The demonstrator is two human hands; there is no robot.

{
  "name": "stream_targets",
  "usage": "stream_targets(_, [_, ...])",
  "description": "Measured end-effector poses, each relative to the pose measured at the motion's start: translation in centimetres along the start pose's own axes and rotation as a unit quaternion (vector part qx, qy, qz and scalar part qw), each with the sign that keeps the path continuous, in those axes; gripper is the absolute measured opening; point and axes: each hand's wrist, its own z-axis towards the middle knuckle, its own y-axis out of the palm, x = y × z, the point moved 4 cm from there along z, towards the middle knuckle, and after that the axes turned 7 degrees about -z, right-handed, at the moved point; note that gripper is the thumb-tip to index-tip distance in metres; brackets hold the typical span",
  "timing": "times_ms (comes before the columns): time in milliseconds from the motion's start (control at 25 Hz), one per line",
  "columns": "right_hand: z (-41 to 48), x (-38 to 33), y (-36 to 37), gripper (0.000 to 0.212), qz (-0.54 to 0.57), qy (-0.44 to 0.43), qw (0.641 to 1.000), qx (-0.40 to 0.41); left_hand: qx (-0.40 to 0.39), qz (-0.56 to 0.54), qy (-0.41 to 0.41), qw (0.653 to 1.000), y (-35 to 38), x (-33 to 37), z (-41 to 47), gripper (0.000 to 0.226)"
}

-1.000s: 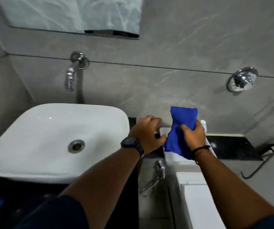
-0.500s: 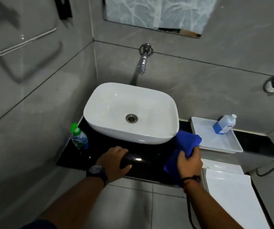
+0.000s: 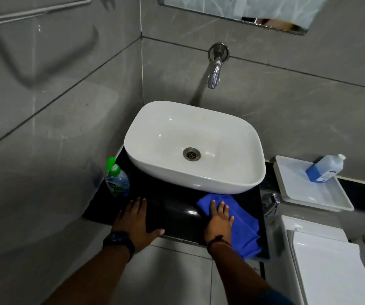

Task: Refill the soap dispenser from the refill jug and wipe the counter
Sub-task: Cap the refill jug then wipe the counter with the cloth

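Black bench [image 3: 172,208], lower middle. Cloth [image 3: 241,219] now down flat, no longer bunched. Right hand [image 3: 220,219] spread open, pressing it. Left hand [image 3: 136,219] open, empty. Wiping has begun.

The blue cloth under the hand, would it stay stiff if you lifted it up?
Probably not. The blue cloth lies creased and folded under the flat right hand, so it would likely droop. It looks thin, so likely light, and might slide on the glossy black counter.
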Motion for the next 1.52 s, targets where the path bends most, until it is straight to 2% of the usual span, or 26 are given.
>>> stream_targets(120, [0.5, -3.1, 0.3, 0.069, 0.009, -0.013, 1.0, 0.006, -0.012, -0.023, -0.028, 0.999, -0.3, -1.3, -0.1, 0.106])
stream_targets(280, [0.3, -5.2, 0.6, 0.07, 0.004, -0.028, 1.0, 0.008, -0.029, -0.019, -0.019, 0.999, -0.7, -1.9, -0.5, 0.099])
stream_targets(400, [-0.4, -8.6, 1.2, 0.073, -0.01, -0.141, 0.99, -0.008, -0.018, -0.019, -0.032, 0.999, -0.9, -2.2, -1.0, 0.095])
stream_targets(560, [-2.9, -15.1, 2.6, 0.078, -0.021, -0.355, 0.928, -0.114, 0.008, 0.022, -0.069, 0.997, -0.9, -3.2, -2.2, 0.102])
stream_targets(640, [-3.6, -14.9, 2.8, 0.075, -0.029, -0.401, 0.906, -0.134, 0.015, 0.023, -0.088, 0.996, -0.9, -3.7, -2.7, 0.111])
stream_targets(760, [-4.2, -9.7, 2.1, 0.07, -0.013, -0.436, 0.891, -0.124, -0.005, 0.026, -0.095, 0.995, -0.9, -3.9, -2.9, 0.12])
stream_targets(880, [-4.0, -2.8, 0.8, 0.073, 0.01, -0.403, 0.909, -0.108, -0.024, 0.047, -0.065, 0.997, -0.4, -2.4, -2.6, 0.117])
stream_targets(960, [-2.7, 0.7, 0.1, 0.077, 0.003, -0.294, 0.952, -0.081, -0.027, 0.038, -0.05, 0.998, -0.2, -1.5, -2.3, 0.109])
stream_targets(1040, [-1.6, 1.8, -0.1, 0.076, -0.002, -0.142, 0.989, -0.035, -0.017, 0.023, -0.048, 0.998, -0.4, -1.3, -1.8, 0.099])
stream_targets(1120, [-1.1, 0.4, 0.0, 0.069, 0.0, -0.033, 0.999, -0.01, 0.007, 0.027, -0.048, 0.998, -0.7, -2.0, -1.5, 0.092])
stream_targets(1200, [-0.9, -2.0, 0.2, 0.067, 0.006, 0.021, 1.0, 0.002, 0.024, 0.031, -0.055, 0.998, -0.9, -2.9, -1.4, 0.088])
stream_targets(1320, [-0.6, -7.4, 0.9, 0.067, 0.004, -0.023, 1.0, 0.002, 0.038, 0.002, -0.057, 0.998, -0.9, -4.4, -1.2, 0.085])
stream_targets(1400, [-1.2, -10.7, 1.2, 0.069, -0.008, -0.12, 0.993, -0.017, 0.048, -0.008, -0.054, 0.997, -0.9, -4.6, -1.1, 0.084])
stream_targets(1520, [-2.0, -11.9, 0.9, 0.07, 0.01, -0.265, 0.96, -0.087, 0.044, -0.032, -0.06, 0.997, -1.1, -3.9, -0.9, 0.086])
